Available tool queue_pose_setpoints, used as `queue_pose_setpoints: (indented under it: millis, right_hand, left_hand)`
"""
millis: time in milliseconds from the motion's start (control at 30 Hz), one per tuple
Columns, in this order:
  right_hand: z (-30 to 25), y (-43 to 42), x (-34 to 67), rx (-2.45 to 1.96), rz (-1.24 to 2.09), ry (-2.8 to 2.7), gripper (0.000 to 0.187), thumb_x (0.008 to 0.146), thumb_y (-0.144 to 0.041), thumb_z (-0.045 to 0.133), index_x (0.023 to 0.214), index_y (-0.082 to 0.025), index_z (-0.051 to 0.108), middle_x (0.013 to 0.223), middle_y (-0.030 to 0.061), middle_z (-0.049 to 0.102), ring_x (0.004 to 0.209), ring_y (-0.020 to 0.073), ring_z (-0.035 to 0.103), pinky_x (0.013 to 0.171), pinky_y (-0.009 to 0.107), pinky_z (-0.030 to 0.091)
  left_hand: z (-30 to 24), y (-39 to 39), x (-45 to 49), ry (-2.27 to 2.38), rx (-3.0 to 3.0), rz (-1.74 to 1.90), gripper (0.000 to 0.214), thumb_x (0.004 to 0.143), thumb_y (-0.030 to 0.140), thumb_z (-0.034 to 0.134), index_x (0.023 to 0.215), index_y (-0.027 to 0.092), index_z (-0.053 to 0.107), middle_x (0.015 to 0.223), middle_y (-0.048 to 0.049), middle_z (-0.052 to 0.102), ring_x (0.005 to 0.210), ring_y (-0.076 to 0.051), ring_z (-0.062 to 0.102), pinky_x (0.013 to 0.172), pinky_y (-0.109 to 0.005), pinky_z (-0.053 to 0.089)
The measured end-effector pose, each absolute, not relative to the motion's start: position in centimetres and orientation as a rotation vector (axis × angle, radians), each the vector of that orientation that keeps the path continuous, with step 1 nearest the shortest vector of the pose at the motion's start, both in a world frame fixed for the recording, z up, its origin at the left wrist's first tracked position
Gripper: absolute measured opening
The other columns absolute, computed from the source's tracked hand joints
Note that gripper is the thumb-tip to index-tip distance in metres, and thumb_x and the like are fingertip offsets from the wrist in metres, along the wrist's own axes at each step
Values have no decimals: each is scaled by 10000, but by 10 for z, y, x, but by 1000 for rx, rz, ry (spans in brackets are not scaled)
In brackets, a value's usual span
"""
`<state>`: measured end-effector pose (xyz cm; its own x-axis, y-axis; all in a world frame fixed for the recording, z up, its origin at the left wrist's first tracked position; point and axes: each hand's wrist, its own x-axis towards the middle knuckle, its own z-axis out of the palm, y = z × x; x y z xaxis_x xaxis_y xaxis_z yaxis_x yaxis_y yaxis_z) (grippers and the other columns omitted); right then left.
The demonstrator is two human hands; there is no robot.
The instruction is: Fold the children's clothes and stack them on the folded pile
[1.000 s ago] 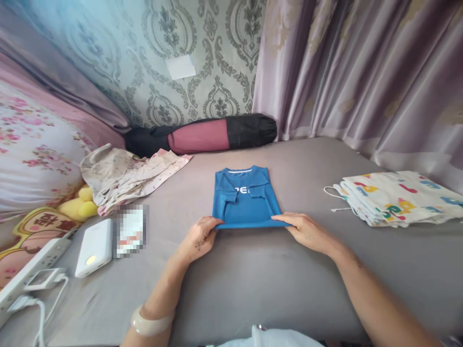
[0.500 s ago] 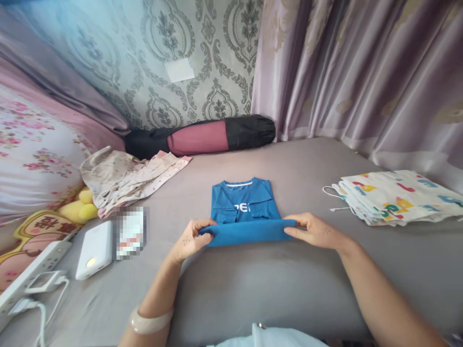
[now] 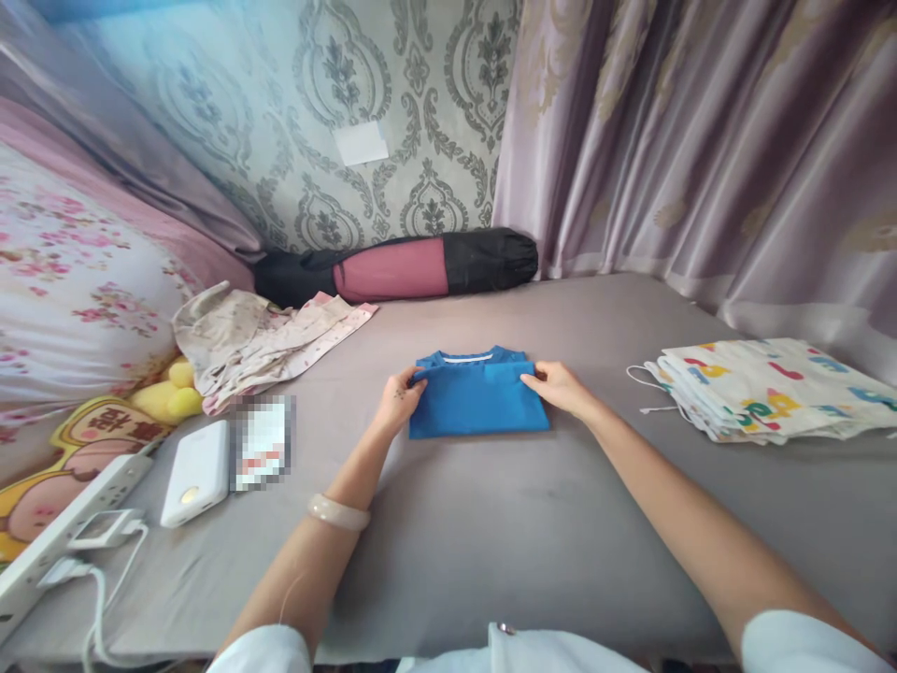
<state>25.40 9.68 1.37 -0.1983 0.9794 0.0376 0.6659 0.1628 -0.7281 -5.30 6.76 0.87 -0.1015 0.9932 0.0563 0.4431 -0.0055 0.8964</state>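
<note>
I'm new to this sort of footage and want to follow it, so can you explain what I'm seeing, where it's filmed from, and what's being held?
There's no machine here: you see a person's own bare left hand and right hand. The view comes from one camera worn on that person's head, looking forward and down.

Between the hands is a folded blue shirt, its neckline at the far side. Each hand pinches one far corner of the folded-over part.

The shirt lies on a gray-covered surface. To the right is a stack of patterned cloth; to the left, a rumpled pale garment and a white device. A long black and pink bag lies at the back, by the wall.
</note>
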Motion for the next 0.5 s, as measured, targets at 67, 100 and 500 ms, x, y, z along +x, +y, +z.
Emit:
queue_pose_setpoints:
  millis: [67, 100, 500]
  right_hand:
    - [15, 107, 247, -1657, 708, -1939, 205, 839, -326, 533, 740, -177, 634, 773, 38, 707, 706, 181, 632, 589, 236, 429]
    - [17, 111, 244, -1710, 665, -1944, 200, 848, -315, 532, 742, -177, 633, 782, 43, 710, 712, 178, 634, 582, 231, 416]
    - [27, 123, 210, -2133, 373, -1870, 325, 970, -297, 369, 1126, -147, 611, 1116, 170, 675, 1048, 271, 641, 816, 338, 467]
  left_hand:
    - [5, 83, -50, 1743, 1522, 1062, 222, 778, 248, 550, 942, 149, 661, 796, -33, 661, 768, -188, 609, 692, -280, 463]
    - [4, 89, -48, 1814, 1519, 1052, 215, 785, 235, 554, 949, 145, 660, 838, -53, 676, 814, -203, 623, 730, -298, 475]
    - [-1, 113, -31, 2166, 1724, 899, 302, 935, 245, 413, 1164, 177, 598, 1080, -151, 696, 1064, -279, 640, 879, -366, 475]
